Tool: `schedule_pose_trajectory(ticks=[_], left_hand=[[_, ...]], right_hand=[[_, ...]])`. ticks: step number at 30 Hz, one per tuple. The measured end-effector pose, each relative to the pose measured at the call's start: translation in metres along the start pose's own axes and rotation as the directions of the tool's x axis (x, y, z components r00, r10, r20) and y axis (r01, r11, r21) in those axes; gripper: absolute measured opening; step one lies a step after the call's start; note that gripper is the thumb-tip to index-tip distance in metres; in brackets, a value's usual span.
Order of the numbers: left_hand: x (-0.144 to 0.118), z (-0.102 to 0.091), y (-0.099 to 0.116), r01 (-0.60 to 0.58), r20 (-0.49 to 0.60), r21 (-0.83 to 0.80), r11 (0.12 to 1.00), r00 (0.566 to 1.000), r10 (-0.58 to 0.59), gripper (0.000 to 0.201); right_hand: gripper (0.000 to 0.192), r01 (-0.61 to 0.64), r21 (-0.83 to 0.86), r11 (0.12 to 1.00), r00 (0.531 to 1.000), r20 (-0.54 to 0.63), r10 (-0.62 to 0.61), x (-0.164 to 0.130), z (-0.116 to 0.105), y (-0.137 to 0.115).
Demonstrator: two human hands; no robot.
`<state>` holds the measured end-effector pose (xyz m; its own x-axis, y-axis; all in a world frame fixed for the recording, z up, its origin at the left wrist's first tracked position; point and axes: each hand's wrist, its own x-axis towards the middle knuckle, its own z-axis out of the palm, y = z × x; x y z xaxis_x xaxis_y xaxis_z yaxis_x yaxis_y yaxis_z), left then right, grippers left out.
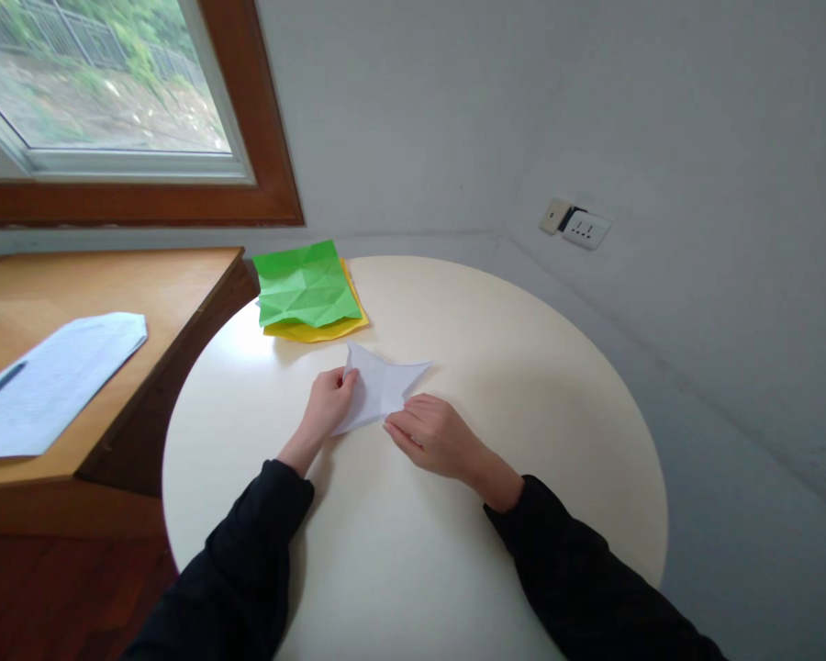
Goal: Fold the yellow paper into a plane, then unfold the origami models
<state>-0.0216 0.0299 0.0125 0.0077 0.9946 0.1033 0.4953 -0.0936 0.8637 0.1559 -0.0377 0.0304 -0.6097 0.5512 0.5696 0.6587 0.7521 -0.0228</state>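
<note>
A creased sheet of white paper (pixel 380 381) is held over the round table, with its corners raised and pointed. My left hand (pixel 329 402) grips its left side, thumb on top. At the lower right edge, my right hand (pixel 430 431) pinches the paper between thumb and fingers. Part of the sheet is hidden behind the fingers of both hands. Just beyond it lie a creased green sheet of paper (pixel 308 286) and, partly covered beneath, a yellow sheet (pixel 317 330).
The round white table (pixel 523 367) stands close to the wall. A wooden desk (pixel 172 285) at the left carries a stack of white papers (pixel 75 367) with a pen (pixel 4 379) on it. A window (pixel 110 73) and a wall socket (pixel 586 229) are behind.
</note>
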Motion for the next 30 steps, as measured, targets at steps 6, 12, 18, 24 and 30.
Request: schedule_pose_trajectory(ticks=[6, 12, 18, 24, 30], left_hand=[[0.003, -0.002, -0.008, 0.073, 0.039, -0.126, 0.989, 0.997, -0.068, 0.036], [0.0, -0.001, -0.003, -0.022, 0.032, -0.063, 0.998, 0.999, 0.024, 0.032], [-0.004, -0.001, 0.0, -0.048, -0.036, 0.456, 0.889, 0.997, 0.073, 0.051], [-0.006, -0.004, 0.003, -0.156, -0.088, 0.659, 0.736, 0.955, 0.282, 0.067], [-0.012, 0.001, 0.01, -0.356, 0.109, 0.668, 0.653, 0.915, 0.388, 0.043]], right_hand=[[0.03, -0.142, -0.076, 0.987, 0.987, 0.066, 0.147, -0.004, 0.005, 0.007], [0.024, -0.423, -0.109, 0.899, 0.888, 0.15, 0.436, -0.006, 0.007, 0.013], [0.031, -0.522, -0.125, 0.844, 0.812, 0.23, 0.536, -0.005, 0.007, 0.013], [0.044, -0.515, -0.164, 0.841, 0.796, 0.274, 0.54, -0.008, 0.015, 0.014], [0.04, -0.491, -0.251, 0.834, 0.769, 0.324, 0.551, -0.009, 0.018, 0.015]])
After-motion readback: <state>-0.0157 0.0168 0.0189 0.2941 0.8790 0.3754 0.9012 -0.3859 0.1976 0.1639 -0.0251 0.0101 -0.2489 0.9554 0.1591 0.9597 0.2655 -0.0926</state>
